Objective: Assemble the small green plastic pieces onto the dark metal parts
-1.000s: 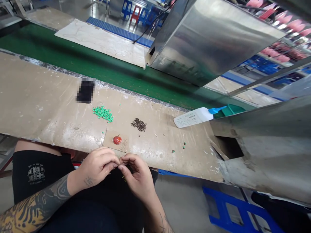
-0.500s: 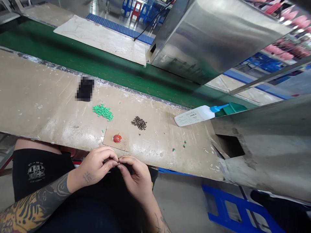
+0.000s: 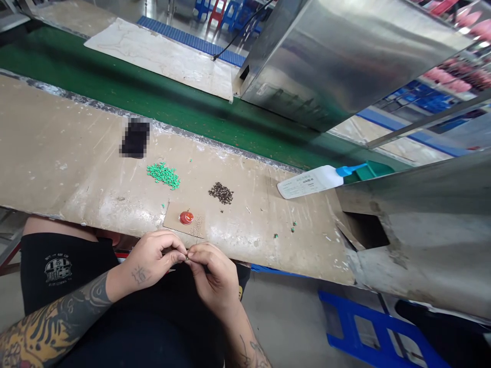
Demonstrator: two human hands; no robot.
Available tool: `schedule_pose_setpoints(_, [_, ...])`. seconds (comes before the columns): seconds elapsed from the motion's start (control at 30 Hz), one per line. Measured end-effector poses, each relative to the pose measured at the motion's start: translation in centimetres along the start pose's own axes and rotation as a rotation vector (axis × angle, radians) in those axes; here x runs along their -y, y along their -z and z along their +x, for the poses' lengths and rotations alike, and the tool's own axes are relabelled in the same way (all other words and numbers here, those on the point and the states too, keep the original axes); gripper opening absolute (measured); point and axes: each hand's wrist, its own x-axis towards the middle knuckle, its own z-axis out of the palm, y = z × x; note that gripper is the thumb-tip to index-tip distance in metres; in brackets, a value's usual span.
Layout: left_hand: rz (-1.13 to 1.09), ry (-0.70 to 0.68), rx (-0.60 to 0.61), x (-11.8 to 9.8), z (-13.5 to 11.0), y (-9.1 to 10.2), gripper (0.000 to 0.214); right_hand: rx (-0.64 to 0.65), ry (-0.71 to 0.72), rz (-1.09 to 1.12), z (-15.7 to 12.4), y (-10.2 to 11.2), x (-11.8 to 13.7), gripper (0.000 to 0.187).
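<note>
My left hand (image 3: 159,257) and my right hand (image 3: 213,273) meet fingertip to fingertip just off the table's near edge. Both are closed in a pinch around something tiny, mostly covered by the fingers, whose kind I cannot make out. Just beyond them lies a cardboard piece (image 3: 174,212) bearing an orange-red glossy blob (image 3: 186,217) and a scatter of tiny pale bits (image 3: 198,224). Farther off are a heap of small green pieces (image 3: 164,175) and a smaller heap of dark brown, shiny pieces (image 3: 221,193).
A white bottle with a blue nozzle (image 3: 310,182) lies on its side at the right. Three small green-and-dark pieces (image 3: 293,229) sit nearer. A blurred black object (image 3: 135,139) rests at the back left, before the green belt (image 3: 172,115). A metal housing (image 3: 429,225) bounds the right.
The right thumb and index finger have drawn closer together, covering more of the tiny thing. The view has shifted slightly; the heaps and bottle stay in place.
</note>
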Motion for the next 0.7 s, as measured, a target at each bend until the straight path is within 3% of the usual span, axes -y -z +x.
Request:
schedule_pose_setpoints(0.27, [-0.006, -0.182, -0.082, 0.4, -0.6, -1.0, 0.012, -0.006, -0.098, 0.156, -0.5, -0.6, -0.3, 0.026])
schedule_pose_setpoints(0.4, [0.039, -0.221, -0.023, 0.9, -0.2, -0.4, 0.008, 0.045, -0.131, 0.192, -0.3, 0.0, -0.7, 0.022])
schedule_pose_setpoints(0.47, [0.179, -0.172, -0.022, 1.5, 0.8, 0.7, 0.007, 0.087, -0.149, 0.168, -0.1, 0.5, -1.2, 0.02])
schedule_pose_setpoints(0.6, [0.685, -0.022, -0.172, 3.7, 3.8, 3.1, 0.007, 0.145, -0.186, 0.096, 0.2, 1.5, -2.6, 0.016])
schedule_pose_setpoints(0.7, [0.917, 0.033, -0.204, 5.2, 5.4, 3.8, 0.012, 0.168, -0.212, 0.009, 0.5, 1.8, -3.6, 0.014])
